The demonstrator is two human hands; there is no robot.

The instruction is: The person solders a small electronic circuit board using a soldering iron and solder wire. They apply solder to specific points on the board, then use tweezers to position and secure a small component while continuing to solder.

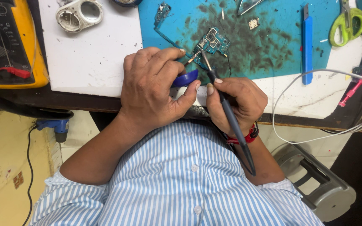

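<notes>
My left hand [153, 90] is closed around a small blue-handled tool [186, 78] whose thin metal tip reaches the edge of a small teal circuit board [213, 42]. My right hand [237, 102] grips a dark soldering iron [227, 111] like a pen. Its tip touches the near edge of the same board. The board lies on a stained teal work mat [273, 46]. Both hands rest close together at the near edge of the white bench top [93, 58].
A yellow multimeter [11, 42] sits at the left, a white plastic ring-shaped housing [78, 14] beyond it. A blue utility knife [307, 42], green scissors [347, 23], a pink tool [354, 88] and white cables [315, 75] lie to the right. A grey stool [319, 184] stands below.
</notes>
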